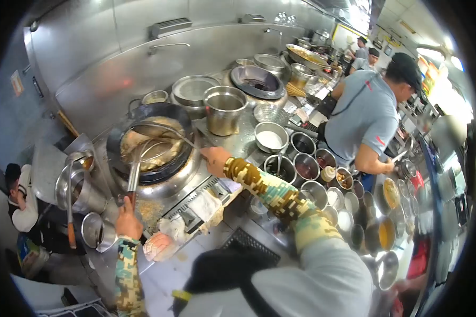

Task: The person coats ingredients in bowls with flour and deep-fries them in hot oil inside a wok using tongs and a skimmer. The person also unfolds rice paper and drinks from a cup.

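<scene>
Over the stove at the left sits a dark wok (113,145) with bubbling light-brown liquid (166,150) in it. My left hand (128,219) is closed round the handle of a strainer (135,171), whose round head is over the liquid. My right hand (215,160) grips the end of a long-handled ladle (182,136); its bowl is at the wok's far part. What lies in the strainer is too blurred to name. Both forearms wear camouflage sleeves. Crumpled cloths (203,206) lie on the stove's front edge, between my hands.
Behind the wok stand a tall steel pot (225,108) and a lidded pot (194,90). Seasoning bowls (305,166) fill the right side. A co-worker in a grey shirt (359,105) stands beyond them. Left are steel pots (87,193) and another person (24,211).
</scene>
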`<state>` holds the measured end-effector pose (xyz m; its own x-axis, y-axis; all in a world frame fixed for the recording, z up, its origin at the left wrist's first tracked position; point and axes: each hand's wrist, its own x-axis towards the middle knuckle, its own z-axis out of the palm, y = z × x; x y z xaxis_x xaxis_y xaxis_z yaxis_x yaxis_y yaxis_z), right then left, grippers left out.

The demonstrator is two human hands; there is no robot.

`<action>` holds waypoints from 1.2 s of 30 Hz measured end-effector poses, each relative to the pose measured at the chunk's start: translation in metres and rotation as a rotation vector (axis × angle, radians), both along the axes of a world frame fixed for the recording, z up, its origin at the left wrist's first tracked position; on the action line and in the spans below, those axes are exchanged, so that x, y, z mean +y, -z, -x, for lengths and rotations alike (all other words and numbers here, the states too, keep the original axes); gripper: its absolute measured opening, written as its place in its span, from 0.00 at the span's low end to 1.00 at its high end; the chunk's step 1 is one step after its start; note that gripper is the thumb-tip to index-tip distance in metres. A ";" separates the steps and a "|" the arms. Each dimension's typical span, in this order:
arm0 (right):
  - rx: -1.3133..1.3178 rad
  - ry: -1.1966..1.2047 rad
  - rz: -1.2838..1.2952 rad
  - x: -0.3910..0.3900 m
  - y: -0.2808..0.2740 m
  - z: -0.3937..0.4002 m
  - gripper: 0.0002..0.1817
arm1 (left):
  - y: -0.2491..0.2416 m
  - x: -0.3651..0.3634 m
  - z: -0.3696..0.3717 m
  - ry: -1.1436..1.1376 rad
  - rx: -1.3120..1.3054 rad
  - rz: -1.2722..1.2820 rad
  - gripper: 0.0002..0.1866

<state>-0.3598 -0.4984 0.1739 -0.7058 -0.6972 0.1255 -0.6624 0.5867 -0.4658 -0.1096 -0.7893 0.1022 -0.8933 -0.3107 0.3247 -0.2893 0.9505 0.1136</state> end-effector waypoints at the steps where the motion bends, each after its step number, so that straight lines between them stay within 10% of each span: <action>1: 0.021 0.017 -0.022 -0.013 0.004 0.012 0.19 | 0.000 0.004 0.002 -0.040 -0.012 -0.012 0.42; 24: -0.734 0.182 0.567 -0.007 0.046 0.047 0.24 | -0.055 0.038 0.032 -0.120 -0.137 -0.157 0.37; 33: -0.951 0.374 0.680 -0.053 0.039 -0.026 0.34 | -0.028 -0.005 0.037 -0.132 0.229 -0.169 0.24; 36: -1.104 0.360 0.689 -0.075 0.048 -0.055 0.35 | -0.085 0.025 0.045 -0.246 0.049 -0.950 0.16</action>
<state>-0.3051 -0.5735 0.1261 -0.7933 -0.4795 -0.3752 0.3866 0.0794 -0.9188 -0.1545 -0.7644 0.1874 -0.7609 -0.6375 -0.1214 -0.4414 0.3712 0.8170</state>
